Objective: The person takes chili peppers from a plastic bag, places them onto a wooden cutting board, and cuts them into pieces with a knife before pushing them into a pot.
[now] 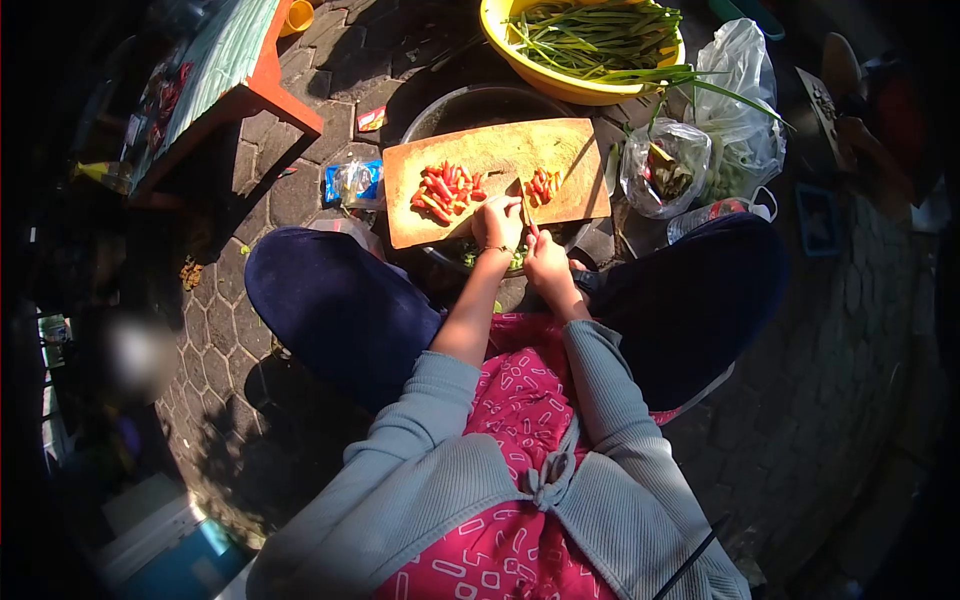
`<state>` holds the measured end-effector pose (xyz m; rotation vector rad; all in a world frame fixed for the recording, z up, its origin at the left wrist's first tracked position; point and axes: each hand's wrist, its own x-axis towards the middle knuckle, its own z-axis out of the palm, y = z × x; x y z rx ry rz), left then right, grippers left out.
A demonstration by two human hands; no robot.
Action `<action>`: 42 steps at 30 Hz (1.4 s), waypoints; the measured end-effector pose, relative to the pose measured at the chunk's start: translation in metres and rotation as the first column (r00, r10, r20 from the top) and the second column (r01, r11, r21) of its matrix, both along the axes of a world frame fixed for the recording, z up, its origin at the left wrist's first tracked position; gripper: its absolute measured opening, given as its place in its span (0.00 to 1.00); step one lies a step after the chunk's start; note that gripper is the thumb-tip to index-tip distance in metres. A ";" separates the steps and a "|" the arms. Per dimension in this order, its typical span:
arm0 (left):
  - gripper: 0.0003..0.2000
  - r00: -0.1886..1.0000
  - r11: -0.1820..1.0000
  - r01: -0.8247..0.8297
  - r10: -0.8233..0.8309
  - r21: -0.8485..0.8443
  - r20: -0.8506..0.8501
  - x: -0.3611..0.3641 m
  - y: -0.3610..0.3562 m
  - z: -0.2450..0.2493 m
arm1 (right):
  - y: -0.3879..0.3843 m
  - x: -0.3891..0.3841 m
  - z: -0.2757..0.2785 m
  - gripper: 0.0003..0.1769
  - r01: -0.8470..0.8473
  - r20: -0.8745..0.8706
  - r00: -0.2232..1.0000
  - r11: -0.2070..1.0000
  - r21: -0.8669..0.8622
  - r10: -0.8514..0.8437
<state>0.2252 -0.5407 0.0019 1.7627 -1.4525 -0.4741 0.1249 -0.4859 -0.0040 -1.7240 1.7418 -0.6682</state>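
A wooden cutting board (500, 145) lies across a dark round basin (440, 115) in front of me. On its left part sits a pile of red chilies (445, 192), seemingly cut into pieces, and a smaller heap of red chilies (543, 186) lies on the right. My right hand (547, 262) is closed round the handle of a knife (526, 208), whose blade points away from me over the board. Beside the blade, at the board's near edge, my left hand (498, 222) has its fingers pressed together. Whatever they hold is too small to make out.
Beyond the board stands a yellow basin (495, 40) heaped with long green vegetables (600, 40). To the right are clear plastic bags (740, 70) and a plastic bottle (705, 218). A blue packet (350, 183) and an orange-framed bench (280, 95) are on the left.
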 end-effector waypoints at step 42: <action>0.03 0.968 0.979 -0.204 0.204 0.016 -0.144 0.023 -0.006 -0.003 | 0.029 -0.016 0.007 0.14 0.023 -0.073 0.997 0.997 0.072 -0.018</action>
